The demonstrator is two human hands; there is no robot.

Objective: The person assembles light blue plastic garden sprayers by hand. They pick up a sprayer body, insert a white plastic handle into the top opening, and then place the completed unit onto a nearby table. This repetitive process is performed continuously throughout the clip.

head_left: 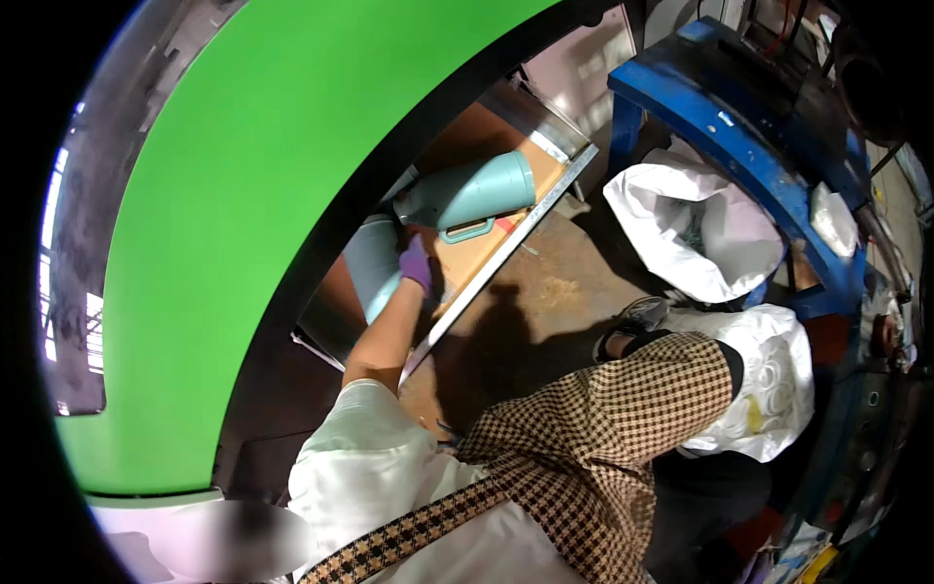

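My left hand [415, 267], in a purple glove, reaches into a cardboard-lined bin under the green panel. It is closed at the right side of a grey-teal plastic jug [374, 255], with the fingertips hidden. Just beyond the hand, a second teal plastic jug [486, 192] lies on its side, its wide end to the right and its loop handle turned toward me. Both jugs rest on the brown cardboard [467, 255] inside the bin. My right hand is out of sight.
A big green panel [243, 175] with a dark edge overhangs the bin. The bin's metal rim [506, 255] crosses in front of me. To the right stand a blue bench [715, 112], an open white sack [647, 209] and a white bag of ring-shaped pieces [793, 389].
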